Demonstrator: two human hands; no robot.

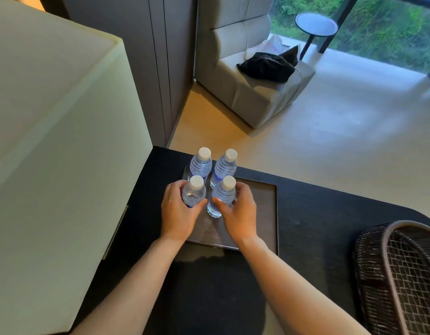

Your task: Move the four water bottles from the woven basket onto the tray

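Lampshade (57, 141): it looms over the left of the dark table (318, 213), so we keep the bottles clear of it, on the tray.
Left hand (179, 211): we have it wrapped around the near-left bottle (194, 193), fingers curled behind and thumb in front, closed on the body low enough to steady it upright.
Far bottles: the far-left bottle (200, 164) and far-right bottle (225, 166) stand upright at the tray's back corner, just beside each other, leaving room in front.
Right hand (238, 213): we clasp the near-right bottle (223, 197) the same way, thumb in front, fingers round the far side; its base rests on the tray.
Tray (264, 213): all four bottles sit in a tight square on its left part, we judge so they brace one another.
Woven basket (400, 274): it lies at the right edge, well apart; the part we can see holds no bottles.
Progress: we judge the task all but finished, with only the letting go left.
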